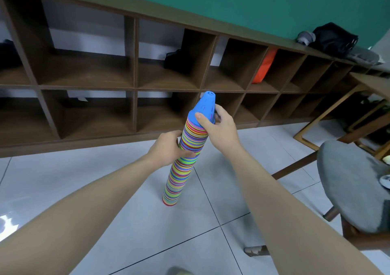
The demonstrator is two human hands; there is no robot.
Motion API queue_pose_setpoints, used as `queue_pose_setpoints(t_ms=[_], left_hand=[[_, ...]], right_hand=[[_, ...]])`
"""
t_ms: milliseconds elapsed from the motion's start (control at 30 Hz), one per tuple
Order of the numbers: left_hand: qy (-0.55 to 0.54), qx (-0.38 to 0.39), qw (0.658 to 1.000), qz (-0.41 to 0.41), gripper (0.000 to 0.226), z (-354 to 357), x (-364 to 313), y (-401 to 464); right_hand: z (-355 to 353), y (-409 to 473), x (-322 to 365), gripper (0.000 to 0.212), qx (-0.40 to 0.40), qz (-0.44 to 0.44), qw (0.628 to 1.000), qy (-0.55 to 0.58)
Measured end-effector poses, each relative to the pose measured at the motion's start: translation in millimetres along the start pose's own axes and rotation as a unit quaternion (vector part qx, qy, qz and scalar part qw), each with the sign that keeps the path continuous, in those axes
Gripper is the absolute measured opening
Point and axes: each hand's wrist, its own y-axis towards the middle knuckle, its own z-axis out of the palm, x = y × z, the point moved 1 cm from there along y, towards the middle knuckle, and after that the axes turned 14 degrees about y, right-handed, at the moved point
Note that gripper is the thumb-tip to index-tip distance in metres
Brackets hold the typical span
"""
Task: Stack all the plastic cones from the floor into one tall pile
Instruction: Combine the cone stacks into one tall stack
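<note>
A tall pile of many-coloured plastic cones stands on the tiled floor, leaning slightly to the right, its base near the middle of the view. A blue cone caps the pile. My left hand grips the pile around its middle from the left. My right hand holds the blue cone's rim, thumb on the front and fingers behind. No loose cones show on the floor.
A brown cubby shelf runs along the green wall behind the pile, with an orange item in one cubby. A grey cushioned stool and a wooden table frame stand at the right. A black bag lies on the shelf top.
</note>
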Motion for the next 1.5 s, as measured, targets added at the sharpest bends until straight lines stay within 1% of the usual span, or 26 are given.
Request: queue_pose_setpoints(t_ms=[200,500,633,733,833,933,1000,1067,1167,1367,1500], left_hand=[[-0.045,0.028,0.998,-0.017,0.064,5,3,2],[-0.073,0.045,0.996,-0.035,0.066,6,13,1],[-0.076,0.050,0.995,-0.032,0.063,4,14,-2],[-0.077,0.051,0.995,-0.031,0.066,4,16,-4],[-0.061,0.063,0.996,-0.032,0.072,7,18,-3],[-0.003,0.080,0.996,-0.035,0.085,10,25,-3],[0.026,0.095,0.994,-0.047,0.088,12,29,-6],[0.038,0.106,0.992,-0.059,0.088,15,33,-10],[0.065,0.110,0.990,-0.052,0.087,20,39,-12],[0.076,0.140,0.986,-0.046,0.079,35,56,-7],[0.087,0.165,0.981,-0.058,0.076,53,78,-12]], right_hand=[[2,1,-10,0.043,-0.012,0.003,1.000,0.005],[15,1,-18,0.052,-0.001,0.001,1.000,-0.027],[19,1,-18,0.052,0.003,0.002,1.000,-0.027],[19,2,-18,0.051,0.011,0.007,0.999,-0.032],[15,9,-17,0.047,0.025,0.021,0.999,-0.041],[13,16,-14,0.051,0.042,0.024,0.997,-0.056],[14,16,-15,0.053,0.044,0.019,0.998,-0.045],[18,14,-18,0.058,0.045,0.015,0.998,-0.031],[21,12,-26,0.064,0.041,0.015,0.999,-0.001],[23,14,-36,0.050,0.030,0.026,0.998,0.047],[23,14,-44,0.045,0.030,-0.011,0.999,0.043]])
